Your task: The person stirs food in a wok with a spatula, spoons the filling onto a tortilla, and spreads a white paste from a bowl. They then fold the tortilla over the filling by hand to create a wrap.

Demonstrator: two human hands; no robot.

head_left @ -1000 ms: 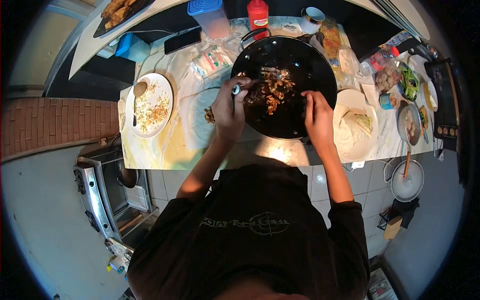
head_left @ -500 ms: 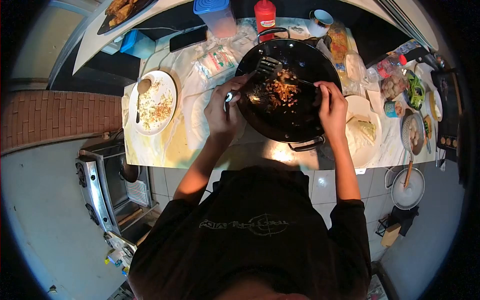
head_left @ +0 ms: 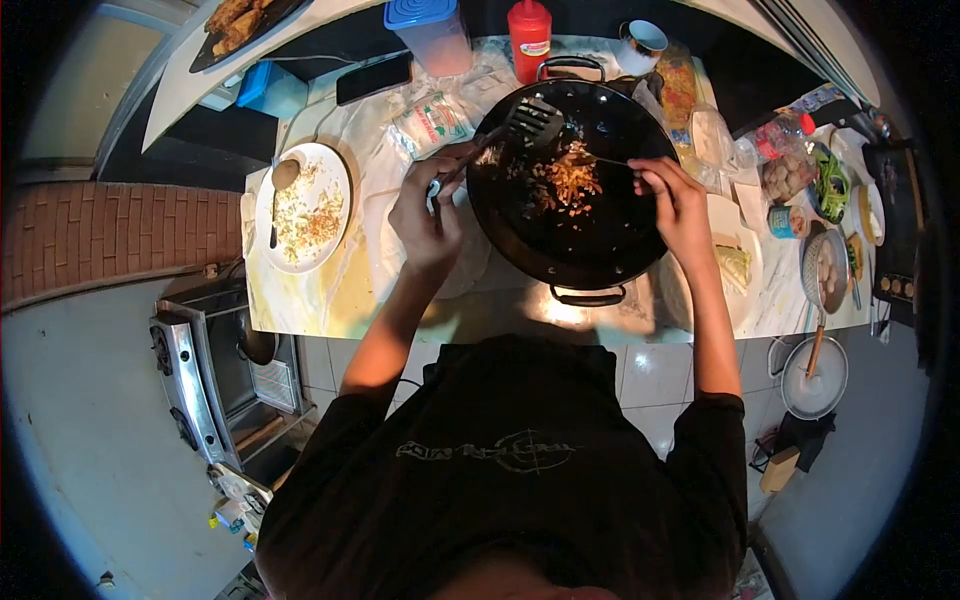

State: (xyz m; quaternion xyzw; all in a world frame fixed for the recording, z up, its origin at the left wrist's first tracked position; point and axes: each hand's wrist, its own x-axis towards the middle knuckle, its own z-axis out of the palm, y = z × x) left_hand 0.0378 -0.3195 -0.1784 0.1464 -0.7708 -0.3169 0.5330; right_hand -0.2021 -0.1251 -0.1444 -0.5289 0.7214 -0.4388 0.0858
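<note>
A: Left grip (head_left: 428, 225)?
B: Closed around the handle of a slotted spatula (head_left: 538, 120), blade over the wok (head_left: 620, 235).
A: Right grip (head_left: 684, 205)?
B: Pinching a thin utensil (head_left: 612, 162) (far end hard to make out against the chopped food (head_left: 572, 180)).
A: Food position?
B: Loose heap near the wok's middle; wok on the counter (head_left: 355, 300), red bottle (head_left: 529, 45) just beside its far handle.
</note>
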